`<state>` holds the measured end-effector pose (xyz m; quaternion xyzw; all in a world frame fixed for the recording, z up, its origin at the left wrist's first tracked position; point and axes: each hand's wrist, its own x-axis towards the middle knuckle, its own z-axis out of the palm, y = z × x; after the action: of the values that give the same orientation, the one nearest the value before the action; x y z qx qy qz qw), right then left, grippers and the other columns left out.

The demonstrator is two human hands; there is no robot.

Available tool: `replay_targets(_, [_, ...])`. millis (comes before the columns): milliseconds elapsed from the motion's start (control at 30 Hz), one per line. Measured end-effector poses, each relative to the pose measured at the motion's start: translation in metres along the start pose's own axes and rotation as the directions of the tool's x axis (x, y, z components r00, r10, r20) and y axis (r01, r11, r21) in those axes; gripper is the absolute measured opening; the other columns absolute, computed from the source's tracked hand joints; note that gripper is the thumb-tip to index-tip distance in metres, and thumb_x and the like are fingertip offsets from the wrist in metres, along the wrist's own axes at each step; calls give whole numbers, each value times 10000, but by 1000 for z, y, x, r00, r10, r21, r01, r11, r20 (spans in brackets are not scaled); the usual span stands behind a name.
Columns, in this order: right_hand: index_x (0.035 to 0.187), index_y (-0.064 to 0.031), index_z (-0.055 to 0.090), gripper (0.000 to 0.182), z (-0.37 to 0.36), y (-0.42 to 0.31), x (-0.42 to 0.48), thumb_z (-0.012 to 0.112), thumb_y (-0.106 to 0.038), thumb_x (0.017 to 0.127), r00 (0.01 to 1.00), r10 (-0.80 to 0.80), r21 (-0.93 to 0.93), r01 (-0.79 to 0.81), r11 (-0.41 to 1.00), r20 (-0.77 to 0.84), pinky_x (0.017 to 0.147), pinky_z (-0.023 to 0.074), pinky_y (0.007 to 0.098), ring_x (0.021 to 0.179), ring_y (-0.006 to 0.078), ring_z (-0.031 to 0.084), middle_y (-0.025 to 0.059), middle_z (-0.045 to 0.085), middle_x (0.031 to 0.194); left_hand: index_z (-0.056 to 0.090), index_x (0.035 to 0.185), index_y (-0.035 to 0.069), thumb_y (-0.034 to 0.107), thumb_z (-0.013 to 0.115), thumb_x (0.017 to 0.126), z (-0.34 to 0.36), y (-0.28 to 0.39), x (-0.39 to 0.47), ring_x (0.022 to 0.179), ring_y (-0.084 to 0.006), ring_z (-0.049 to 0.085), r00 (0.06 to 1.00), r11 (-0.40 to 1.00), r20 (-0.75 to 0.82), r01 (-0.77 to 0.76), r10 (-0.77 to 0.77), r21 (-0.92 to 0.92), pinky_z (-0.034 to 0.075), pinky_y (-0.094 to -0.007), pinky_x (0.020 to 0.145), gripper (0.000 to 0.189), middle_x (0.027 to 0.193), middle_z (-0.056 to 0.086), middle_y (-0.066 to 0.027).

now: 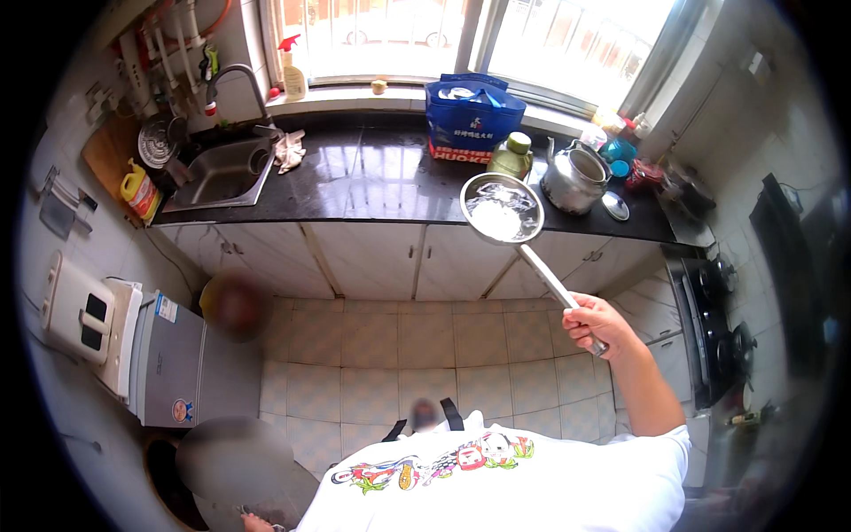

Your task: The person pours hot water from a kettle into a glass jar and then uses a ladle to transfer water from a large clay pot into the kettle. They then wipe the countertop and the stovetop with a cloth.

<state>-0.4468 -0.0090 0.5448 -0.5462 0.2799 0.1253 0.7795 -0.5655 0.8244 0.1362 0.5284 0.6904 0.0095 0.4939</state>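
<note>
My right hand [595, 322] is closed around the long handle of a metal water dipper [502, 208], held out over the floor before the counter. Bright, shiny water seems to lie in its round bowl. Behind it on the counter stands a metal kettle [576, 178] with its top uncovered; the kettle lid [615, 206] lies beside it. At the lower edge, part of my left hand [258, 523] grips the middle of a grey round lid [292, 489]. A dark opening of a vat [166, 475] shows at its left. A grey blur covers part of the lid.
On the black countertop [346, 186] are a blue bag [473, 120], a green-capped jug [512, 156] and a cloth [290, 150]. A sink [223, 176] is at left, a gas stove [708, 319] at right. A grey refrigerator [176, 359] stands near the vat.
</note>
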Motion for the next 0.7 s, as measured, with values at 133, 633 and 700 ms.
replay_targets(133, [829,-116,434,109,-78,-44,8,511,-41,846,988,-35,122,54,991,-153,340,292,124,461,-12,336,-41,403,635,543,1089,163,623,334,825,44,9,-43,993,-255,462,999,999,21,-30,30,32,353,-419,815,571,1108,540,-55])
replay_targets(633, [689,-70,423,175,-266,-171,124,453,-106,858,820,60,268,116,957,-569,319,340,130,398,9,390,-36,435,554,558,1080,163,628,347,819,99,12,-102,898,-225,470,998,997,10,-57,57,57,364,-392,754,573,1037,555,-38])
replay_targets(700, [682,-70,417,174,-283,-178,138,448,-103,849,809,57,263,123,957,-586,316,345,134,383,16,389,-34,435,539,560,1079,163,628,348,818,113,15,-108,885,-221,471,998,997,17,-57,56,61,365,-389,746,574,1028,557,-36])
